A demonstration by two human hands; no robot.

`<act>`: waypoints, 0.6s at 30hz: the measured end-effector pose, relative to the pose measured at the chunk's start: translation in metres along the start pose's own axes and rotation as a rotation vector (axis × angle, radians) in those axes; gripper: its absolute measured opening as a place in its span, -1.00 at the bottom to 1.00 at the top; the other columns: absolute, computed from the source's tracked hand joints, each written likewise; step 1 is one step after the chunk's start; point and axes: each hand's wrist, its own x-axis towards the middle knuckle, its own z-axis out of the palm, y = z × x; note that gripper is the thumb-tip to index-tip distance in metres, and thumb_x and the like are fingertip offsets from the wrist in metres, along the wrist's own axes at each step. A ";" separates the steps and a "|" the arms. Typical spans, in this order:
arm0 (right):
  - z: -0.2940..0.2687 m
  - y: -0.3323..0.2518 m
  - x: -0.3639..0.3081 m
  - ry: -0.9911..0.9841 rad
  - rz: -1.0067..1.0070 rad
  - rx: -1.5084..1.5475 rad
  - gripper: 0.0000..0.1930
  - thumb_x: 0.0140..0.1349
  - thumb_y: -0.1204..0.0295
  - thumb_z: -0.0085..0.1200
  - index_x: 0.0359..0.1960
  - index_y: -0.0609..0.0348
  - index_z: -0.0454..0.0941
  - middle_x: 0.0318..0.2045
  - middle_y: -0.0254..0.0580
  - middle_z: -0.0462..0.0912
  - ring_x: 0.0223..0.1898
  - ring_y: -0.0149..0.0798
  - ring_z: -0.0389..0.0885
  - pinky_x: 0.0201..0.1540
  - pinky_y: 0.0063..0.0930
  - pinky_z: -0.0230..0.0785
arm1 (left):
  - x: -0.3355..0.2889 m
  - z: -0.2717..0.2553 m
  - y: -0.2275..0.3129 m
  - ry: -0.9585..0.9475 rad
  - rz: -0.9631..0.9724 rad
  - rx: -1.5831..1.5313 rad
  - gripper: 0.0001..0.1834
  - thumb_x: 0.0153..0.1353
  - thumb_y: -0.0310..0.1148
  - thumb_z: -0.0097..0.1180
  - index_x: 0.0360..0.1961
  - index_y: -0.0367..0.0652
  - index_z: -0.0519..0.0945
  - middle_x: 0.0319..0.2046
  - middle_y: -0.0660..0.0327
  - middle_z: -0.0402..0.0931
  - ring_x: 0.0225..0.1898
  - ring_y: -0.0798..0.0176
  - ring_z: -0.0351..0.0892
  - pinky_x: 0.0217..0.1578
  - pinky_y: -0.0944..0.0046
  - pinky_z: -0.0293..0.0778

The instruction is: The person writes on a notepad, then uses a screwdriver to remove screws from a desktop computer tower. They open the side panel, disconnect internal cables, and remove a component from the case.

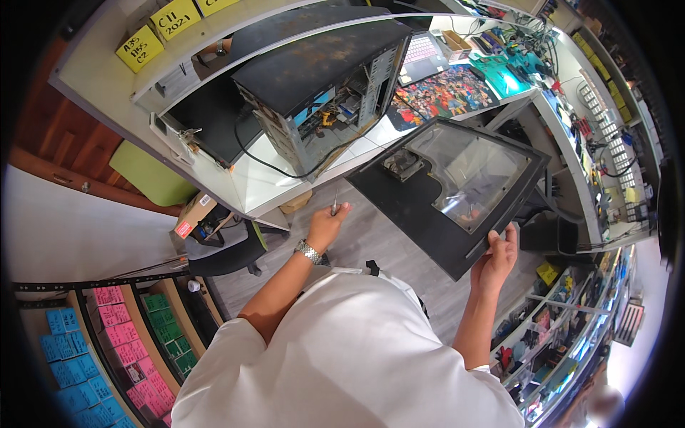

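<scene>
My right hand [496, 258] grips the near right edge of a black computer case side panel [403, 214], which has a clear window and a vented part. The panel is held tilted over the floor, right of centre. On the white counter stands the open desktop computer case [321, 64], dusty on top, its inner parts and cables showing. My left hand [328, 225], with a metal watch on the wrist, is closed round a slim tool that looks like a screwdriver [334, 207], in front of the counter. Most of the tool's handle is hidden in my fingers.
A black cable [282, 173] trails over the counter's front edge. Beyond the panel lie a colourful mat [446, 96] and a laptop [422, 58]. A black chair [221, 257] stands at the left, a black seat [549, 232] at the right. Shelves of labelled boxes [118, 314] line the lower left.
</scene>
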 end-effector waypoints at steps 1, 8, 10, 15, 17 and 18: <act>0.000 -0.003 -0.001 0.004 -0.012 0.000 -0.57 0.45 0.61 0.08 0.30 0.38 0.28 0.02 0.25 0.77 0.15 0.11 0.81 0.15 -0.21 0.73 | 0.001 0.002 0.003 -0.019 -0.030 0.008 -0.49 0.55 0.07 0.27 -0.07 -0.24 0.86 -0.45 0.30 0.72 -0.42 0.46 0.54 -0.31 0.30 0.47; 0.000 -0.012 -0.013 -0.024 0.009 0.030 -0.56 0.42 0.59 0.07 0.30 0.36 0.30 0.10 0.40 0.73 0.14 0.25 0.79 0.17 -0.03 0.74 | 0.008 0.011 0.009 0.001 -0.023 -0.120 -0.53 0.58 0.01 0.24 -0.15 -0.25 0.82 -0.45 0.27 0.75 -0.42 0.49 0.57 -0.36 0.34 0.41; 0.001 -0.008 -0.016 -0.030 -0.005 0.047 -0.55 0.42 0.58 0.08 0.30 0.35 0.30 0.11 0.46 0.72 0.12 0.26 0.80 0.16 -0.02 0.74 | 0.009 0.011 0.009 0.002 -0.021 -0.135 -0.53 0.59 0.01 0.23 -0.14 -0.25 0.82 -0.46 0.27 0.76 -0.40 0.50 0.60 -0.33 0.34 0.42; -0.002 -0.002 -0.023 -0.010 0.031 0.036 -0.56 0.42 0.61 0.09 0.30 0.36 0.32 0.06 0.38 0.75 0.07 0.12 0.83 0.18 -0.09 0.73 | 0.014 0.014 0.007 -0.040 -0.122 -0.163 -0.53 0.58 0.04 0.22 -0.15 -0.19 0.82 -0.43 0.31 0.78 -0.55 0.53 0.36 -0.50 0.39 0.27; -0.004 0.003 -0.023 0.000 0.035 0.029 -0.57 0.43 0.62 0.09 0.30 0.36 0.32 0.02 0.32 0.77 0.07 0.07 0.84 0.19 -0.12 0.72 | 0.015 0.016 0.003 -0.050 -0.129 -0.161 -0.54 0.58 0.03 0.22 -0.15 -0.19 0.83 -0.43 0.30 0.79 -0.57 0.53 0.35 -0.50 0.38 0.27; -0.005 0.005 -0.024 0.002 0.038 0.025 -0.57 0.44 0.62 0.09 0.29 0.36 0.32 0.00 0.29 0.78 0.08 0.05 0.84 0.20 -0.13 0.71 | 0.015 0.015 0.000 -0.055 -0.134 -0.151 -0.54 0.58 0.00 0.22 -0.15 -0.23 0.83 -0.44 0.28 0.79 -0.50 0.50 0.48 -0.38 0.37 0.36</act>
